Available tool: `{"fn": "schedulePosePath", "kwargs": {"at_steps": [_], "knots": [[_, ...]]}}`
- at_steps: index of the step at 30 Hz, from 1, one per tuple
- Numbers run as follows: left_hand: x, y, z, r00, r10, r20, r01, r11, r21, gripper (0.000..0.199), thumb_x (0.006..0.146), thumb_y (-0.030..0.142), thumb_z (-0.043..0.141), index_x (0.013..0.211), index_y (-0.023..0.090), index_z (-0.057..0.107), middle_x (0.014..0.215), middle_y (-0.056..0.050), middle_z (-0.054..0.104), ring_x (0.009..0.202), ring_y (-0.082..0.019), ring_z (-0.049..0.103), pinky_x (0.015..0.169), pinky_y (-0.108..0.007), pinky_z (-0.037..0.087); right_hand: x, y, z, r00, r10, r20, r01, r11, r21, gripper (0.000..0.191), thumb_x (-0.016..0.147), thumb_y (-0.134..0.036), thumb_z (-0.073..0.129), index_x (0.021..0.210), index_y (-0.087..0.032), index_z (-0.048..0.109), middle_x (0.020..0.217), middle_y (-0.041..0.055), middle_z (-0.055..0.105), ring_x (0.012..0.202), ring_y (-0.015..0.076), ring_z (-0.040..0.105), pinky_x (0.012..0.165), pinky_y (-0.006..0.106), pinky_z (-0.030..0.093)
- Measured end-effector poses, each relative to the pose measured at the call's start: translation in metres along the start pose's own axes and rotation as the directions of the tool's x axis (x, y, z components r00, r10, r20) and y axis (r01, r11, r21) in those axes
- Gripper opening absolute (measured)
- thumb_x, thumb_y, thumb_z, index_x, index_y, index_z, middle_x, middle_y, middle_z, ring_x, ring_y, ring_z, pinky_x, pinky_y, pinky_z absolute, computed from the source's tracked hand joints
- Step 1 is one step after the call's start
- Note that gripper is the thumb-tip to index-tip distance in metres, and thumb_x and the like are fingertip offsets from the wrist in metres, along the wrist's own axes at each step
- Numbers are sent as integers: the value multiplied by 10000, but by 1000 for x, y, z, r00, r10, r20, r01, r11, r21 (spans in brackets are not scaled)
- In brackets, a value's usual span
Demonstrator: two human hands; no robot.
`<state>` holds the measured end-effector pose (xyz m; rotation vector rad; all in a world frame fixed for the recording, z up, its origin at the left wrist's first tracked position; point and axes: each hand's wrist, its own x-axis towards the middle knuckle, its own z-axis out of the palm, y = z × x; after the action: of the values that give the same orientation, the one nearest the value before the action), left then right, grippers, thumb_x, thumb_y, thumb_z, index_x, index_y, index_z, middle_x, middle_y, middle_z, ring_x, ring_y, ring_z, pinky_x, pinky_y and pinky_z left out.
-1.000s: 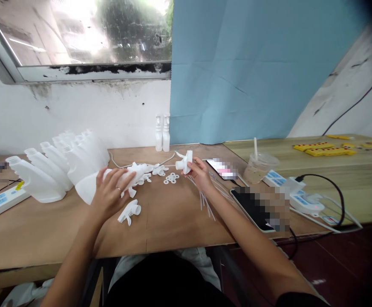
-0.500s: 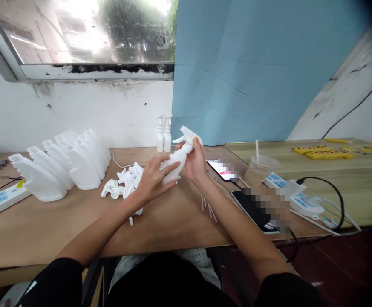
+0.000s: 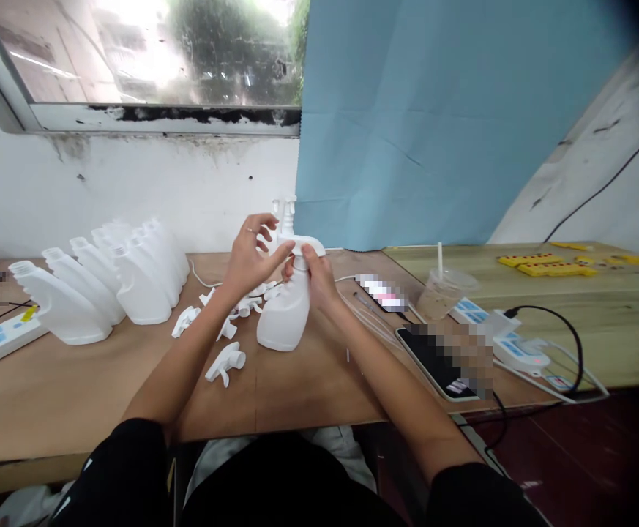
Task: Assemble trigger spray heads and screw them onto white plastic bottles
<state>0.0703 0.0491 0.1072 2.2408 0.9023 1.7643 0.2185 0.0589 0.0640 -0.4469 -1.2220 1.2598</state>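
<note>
A white spray bottle [image 3: 283,318] stands nearly upright on the table in front of me, its trigger head seated on the neck. My right hand [image 3: 320,277] is closed round the neck and the back of that head. To its left, my left hand [image 3: 254,252] has its fingers curved and apart, the thumb lying at the side of the head. Loose white trigger heads [image 3: 227,364] are scattered left of the bottle, some partly behind my left forearm. Two finished spray bottles [image 3: 288,212] at the wall are mostly hidden behind my hands.
Several open-necked bottles [image 3: 143,296] stand in rows at the left, near a power strip [image 3: 6,338]. Thin tubes [image 3: 371,322], two phones [image 3: 382,293], a plastic cup with a straw [image 3: 445,293] and another power strip with cables [image 3: 517,351] lie to the right.
The spray bottle has gone from tilted in both hands to standing on the table. My left hand has left its body and moved up beside the trigger head; my right hand still grips it.
</note>
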Motion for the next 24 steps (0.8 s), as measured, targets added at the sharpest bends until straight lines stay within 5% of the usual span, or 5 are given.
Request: {"fn": "schedulePosePath", "kwargs": {"at_steps": [3,5,10,15,24], "knots": [[16,-3,-14,964,-152,220,192,966,-173,281,784,370,708,976,172,652,870,-35,650,717,-119,600,631,-230,501,2,10,6,1000,7,23,-7,1000,24,404,773,-572,652,797,-175,580,577,-9,589,520,128,576,497,242,470],[17,-6,-21,943,-205,262,269,933,-239,253,781,364,718,900,143,684,762,-28,645,628,-106,587,599,-235,499,0,12,8,998,12,56,-13,1000,12,411,764,-570,661,829,-172,583,604,-3,602,546,134,590,510,246,480],[9,-3,-27,950,-195,243,268,909,-318,211,757,317,752,834,131,686,765,-38,658,620,-106,588,596,-248,505,-9,9,9,982,-38,183,30,998,49,360,795,-503,629,851,-148,602,703,50,650,623,167,627,551,277,511],[10,0,-33,934,-176,309,276,908,-315,213,776,315,740,783,141,618,854,-47,661,662,-108,605,624,-247,509,-9,5,14,988,-21,155,16,999,38,312,698,-316,767,883,-168,564,706,7,643,547,139,606,535,271,511],[11,-3,-56,884,-159,439,320,891,-321,266,762,325,754,743,165,544,809,-27,620,646,-107,598,597,-247,499,-14,15,19,975,-22,221,15,999,32,441,708,-386,762,967,-223,445,697,-29,633,582,155,625,548,280,514]]}}
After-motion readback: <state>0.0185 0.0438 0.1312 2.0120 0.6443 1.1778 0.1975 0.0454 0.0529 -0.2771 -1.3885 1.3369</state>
